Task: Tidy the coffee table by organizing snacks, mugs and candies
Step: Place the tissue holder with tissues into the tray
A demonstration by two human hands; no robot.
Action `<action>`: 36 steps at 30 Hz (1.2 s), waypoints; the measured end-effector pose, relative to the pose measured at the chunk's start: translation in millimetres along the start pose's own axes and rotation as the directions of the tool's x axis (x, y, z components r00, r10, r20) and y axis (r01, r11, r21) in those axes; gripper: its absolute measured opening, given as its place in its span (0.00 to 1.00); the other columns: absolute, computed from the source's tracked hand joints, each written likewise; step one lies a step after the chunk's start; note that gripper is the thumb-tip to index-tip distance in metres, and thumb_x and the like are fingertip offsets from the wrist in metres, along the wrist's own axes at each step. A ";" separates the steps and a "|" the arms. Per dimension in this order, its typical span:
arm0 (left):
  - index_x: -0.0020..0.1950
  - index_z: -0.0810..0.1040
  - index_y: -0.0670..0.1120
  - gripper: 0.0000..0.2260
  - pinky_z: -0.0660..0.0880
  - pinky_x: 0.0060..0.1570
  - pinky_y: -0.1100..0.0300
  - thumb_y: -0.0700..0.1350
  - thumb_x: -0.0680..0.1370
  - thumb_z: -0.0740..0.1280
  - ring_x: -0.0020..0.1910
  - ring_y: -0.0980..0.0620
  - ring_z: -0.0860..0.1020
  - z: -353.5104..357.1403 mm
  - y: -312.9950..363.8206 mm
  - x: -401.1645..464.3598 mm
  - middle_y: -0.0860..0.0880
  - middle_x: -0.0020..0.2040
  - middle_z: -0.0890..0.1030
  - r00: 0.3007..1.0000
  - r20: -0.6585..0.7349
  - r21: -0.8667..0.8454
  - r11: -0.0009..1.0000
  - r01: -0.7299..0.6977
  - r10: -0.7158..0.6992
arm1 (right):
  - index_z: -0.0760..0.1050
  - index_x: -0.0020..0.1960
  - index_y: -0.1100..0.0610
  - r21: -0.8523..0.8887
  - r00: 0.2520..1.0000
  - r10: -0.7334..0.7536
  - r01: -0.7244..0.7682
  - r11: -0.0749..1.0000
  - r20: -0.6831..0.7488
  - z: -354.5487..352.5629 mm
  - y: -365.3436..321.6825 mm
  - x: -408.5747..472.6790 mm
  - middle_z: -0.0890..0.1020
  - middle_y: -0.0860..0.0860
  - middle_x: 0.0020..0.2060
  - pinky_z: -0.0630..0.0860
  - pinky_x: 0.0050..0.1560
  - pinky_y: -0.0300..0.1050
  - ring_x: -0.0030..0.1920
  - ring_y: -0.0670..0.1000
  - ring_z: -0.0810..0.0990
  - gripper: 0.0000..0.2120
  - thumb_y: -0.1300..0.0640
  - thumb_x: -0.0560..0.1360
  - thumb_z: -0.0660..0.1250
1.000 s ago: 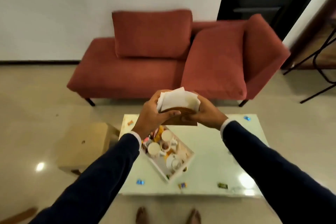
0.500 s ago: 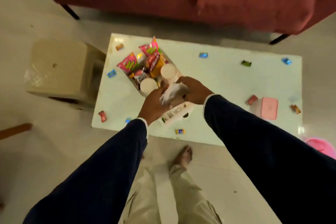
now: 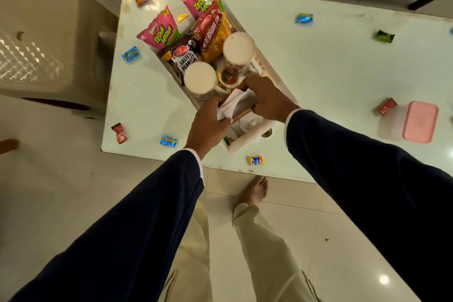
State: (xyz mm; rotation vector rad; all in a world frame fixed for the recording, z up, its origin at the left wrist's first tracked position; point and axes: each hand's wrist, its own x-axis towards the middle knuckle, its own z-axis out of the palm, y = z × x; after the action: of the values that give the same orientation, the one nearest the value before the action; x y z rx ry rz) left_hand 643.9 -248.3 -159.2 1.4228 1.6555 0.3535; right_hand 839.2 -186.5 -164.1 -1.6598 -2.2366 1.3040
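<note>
Above tray (image 3: 279, 86) near end, left hand (image 3: 208, 125) and right hand (image 3: 269, 100) gripped napkin holder (image 3: 239, 106), fingers curled round. Tray sat on bench (image 3: 331, 76). Best lowered level, clear of mugs (image 3: 199, 78), candies (image 3: 168, 141) scattered around tray.

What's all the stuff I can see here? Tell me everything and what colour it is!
coffee table: 1, white, centre
tray: 1, white, on table's left part
snack packets: about four; pink, red-yellow, dark; tray's far end
mugs: 2, white, upside down in tray
napkin holder: 1, brown with white napkins, held over tray
candies: about ten; blue, green, red, orange; scattered on table
box: 1, pink lid, table's right side
stool: 1, beige, left of table
left hand, right hand: grip the napkin holder
</note>
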 end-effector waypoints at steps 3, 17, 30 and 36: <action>0.64 0.74 0.49 0.18 0.69 0.48 0.76 0.40 0.75 0.72 0.53 0.58 0.74 -15.4 4.9 -5.5 0.55 0.57 0.78 0.997 0.031 -0.005 0.998 -0.067 0.067 | 0.73 0.67 0.55 -0.080 0.992 0.106 -0.112 0.991 -0.073 2.0 0.1 -11.4 0.73 0.54 0.66 0.71 0.64 0.57 0.67 0.61 0.71 0.32 0.69 0.64 0.71; 0.58 0.79 0.47 0.10 0.70 0.59 0.44 0.40 0.77 0.69 0.62 0.41 0.75 -168.3 44.7 82.4 0.45 0.61 0.77 0.960 0.133 0.544 0.792 -0.279 0.247 | 0.60 0.75 0.61 0.420 0.624 0.778 -0.691 0.589 -0.065 47.3 -53.6 -89.2 0.66 0.60 0.69 0.62 0.71 0.53 0.70 0.64 0.66 0.36 0.58 0.72 0.73; 0.72 0.72 0.45 0.19 0.74 0.46 0.57 0.43 0.80 0.62 0.54 0.47 0.78 -189.4 17.4 244.0 0.47 0.58 0.77 0.974 0.205 0.308 0.951 0.027 -0.094 | 0.61 0.70 0.59 0.908 0.269 0.957 -0.419 0.018 0.105 84.2 -22.9 -44.8 0.74 0.60 0.62 0.81 0.56 0.61 0.57 0.61 0.78 0.27 0.59 0.76 0.70; 0.59 0.80 0.41 0.10 0.78 0.59 0.42 0.43 0.82 0.63 0.50 0.40 0.81 -171.7 24.5 268.9 0.37 0.54 0.83 0.929 0.346 0.275 0.961 0.034 -0.132 | 0.60 0.69 0.53 0.923 0.265 0.954 -0.384 -0.029 0.140 91.0 -18.5 -35.0 0.74 0.54 0.57 0.81 0.40 0.53 0.53 0.60 0.79 0.24 0.58 0.78 0.68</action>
State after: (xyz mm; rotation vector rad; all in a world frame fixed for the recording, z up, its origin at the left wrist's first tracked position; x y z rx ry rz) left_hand 545.4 56.1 -163.4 1.5001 1.4879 -0.1822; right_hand 793.7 -268.9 -195.8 -2.2474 0.1113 1.2860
